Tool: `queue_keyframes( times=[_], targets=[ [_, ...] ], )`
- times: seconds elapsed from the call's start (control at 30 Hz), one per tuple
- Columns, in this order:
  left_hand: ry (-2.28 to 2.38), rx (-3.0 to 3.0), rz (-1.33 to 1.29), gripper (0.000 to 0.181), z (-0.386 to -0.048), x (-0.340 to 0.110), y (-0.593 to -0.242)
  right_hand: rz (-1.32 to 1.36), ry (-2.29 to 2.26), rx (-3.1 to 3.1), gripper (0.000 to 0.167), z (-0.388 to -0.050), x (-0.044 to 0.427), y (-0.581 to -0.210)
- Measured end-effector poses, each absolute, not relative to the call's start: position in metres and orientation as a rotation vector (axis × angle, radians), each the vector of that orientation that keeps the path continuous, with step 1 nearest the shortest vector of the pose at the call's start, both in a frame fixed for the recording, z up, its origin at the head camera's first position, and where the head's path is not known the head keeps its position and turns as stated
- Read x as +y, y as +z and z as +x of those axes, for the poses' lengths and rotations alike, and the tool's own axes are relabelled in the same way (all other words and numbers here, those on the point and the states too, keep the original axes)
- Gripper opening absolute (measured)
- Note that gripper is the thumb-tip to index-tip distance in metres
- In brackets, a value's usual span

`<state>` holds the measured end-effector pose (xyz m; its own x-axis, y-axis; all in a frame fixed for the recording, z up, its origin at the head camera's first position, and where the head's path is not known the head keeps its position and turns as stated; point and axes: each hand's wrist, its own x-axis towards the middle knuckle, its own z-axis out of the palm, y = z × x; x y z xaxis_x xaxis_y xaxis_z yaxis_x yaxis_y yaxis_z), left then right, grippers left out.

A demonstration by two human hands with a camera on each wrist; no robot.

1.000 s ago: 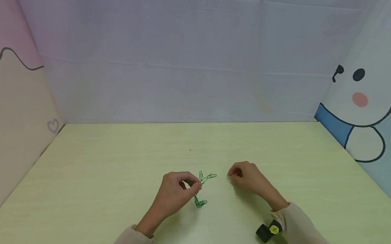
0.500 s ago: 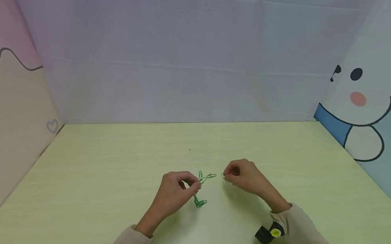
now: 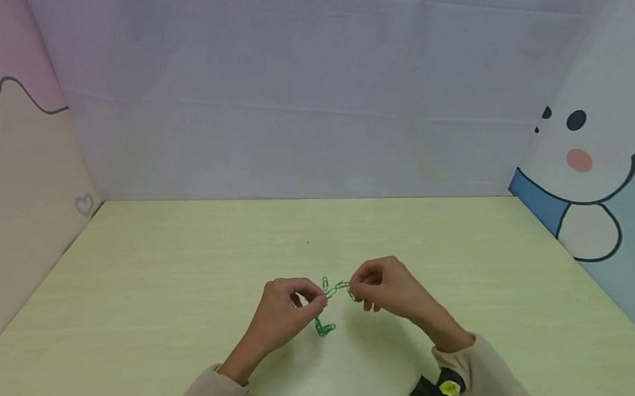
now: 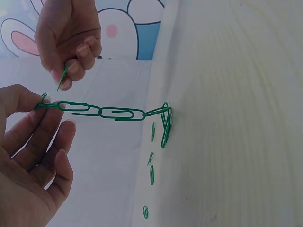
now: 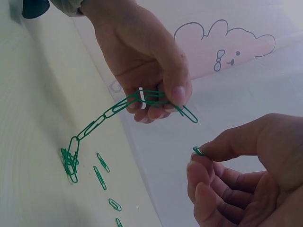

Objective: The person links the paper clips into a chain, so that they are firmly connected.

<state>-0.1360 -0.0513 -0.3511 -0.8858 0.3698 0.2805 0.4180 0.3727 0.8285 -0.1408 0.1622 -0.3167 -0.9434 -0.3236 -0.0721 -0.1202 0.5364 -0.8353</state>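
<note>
In the head view my left hand point(image 3: 285, 311) pinches the upper end of a chain of linked green paper clips point(image 4: 122, 113) between thumb and fingers. One end clip point(image 5: 189, 114) sticks out past the left thumb in the right wrist view. From there the chain slopes down to the table, where its lower links point(image 5: 71, 163) lie bunched up. My right hand point(image 3: 389, 286) holds a single green paper clip point(image 5: 199, 151) between thumb and index finger, close to that end clip but apart from it. The right fingertips hide part of this single clip.
Several loose green paper clips point(image 5: 99, 177) lie in a row on the pale wooden table point(image 3: 184, 257), beyond the chain. Printed cloth walls point(image 3: 284, 98) enclose the table at the back and both sides.
My right hand has moved left toward the left hand, carrying its paper clip. The left hand and the chain have stayed almost where they were.
</note>
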Motion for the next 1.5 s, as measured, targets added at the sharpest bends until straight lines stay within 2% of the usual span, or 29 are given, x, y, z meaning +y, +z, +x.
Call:
queue_keyframes(
  times=[1.17, 1.5],
  targets=[
    [-1.533, -2.524, -0.832, 0.011, -0.131, -0.049, -0.356, -0.298, -1.485, 2.432, 0.014, -0.133, 0.148, -0.315],
    [-1.443, -2.504, -0.959, 0.009, -0.129, -0.046, -0.365, -0.285, -1.513, 2.431, 0.016, -0.132, 0.146, -0.319]
  ],
)
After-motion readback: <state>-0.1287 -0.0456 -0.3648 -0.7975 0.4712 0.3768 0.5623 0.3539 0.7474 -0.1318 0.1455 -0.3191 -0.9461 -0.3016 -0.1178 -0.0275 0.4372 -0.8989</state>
